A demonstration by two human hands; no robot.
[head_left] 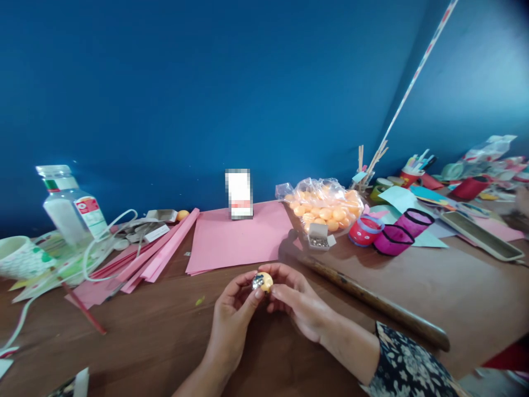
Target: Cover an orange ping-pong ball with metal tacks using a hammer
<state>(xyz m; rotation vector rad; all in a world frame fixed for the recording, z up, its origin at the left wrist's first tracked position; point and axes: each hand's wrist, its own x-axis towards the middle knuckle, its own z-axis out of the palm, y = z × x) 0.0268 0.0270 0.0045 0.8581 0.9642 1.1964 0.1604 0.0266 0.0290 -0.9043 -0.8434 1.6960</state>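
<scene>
Between my fingertips, above the brown table (165, 353), is a small yellow-orange ball (268, 282). Its left side is covered with shiny silver pieces that look like thumbtack heads. My left hand (233, 309) grips it from the left, thumb at the front. From the right, my right hand (300, 300) closes on it with thumb and fingers. Beyond my right hand stands an opened small box (319, 240) of tiny metal pieces. Behind that box lies a clear plastic bag (324, 204) full of similar orange balls.
Pink paper sheets (239, 240) lie ahead, with folded pink strips (161, 253) to their left. A wooden stick (384, 303) runs diagonally at right. Purple mesh cups (394, 240) and a red cup (366, 230) stand farther right. A clear bottle (61, 204) and white cable (86, 259) are left.
</scene>
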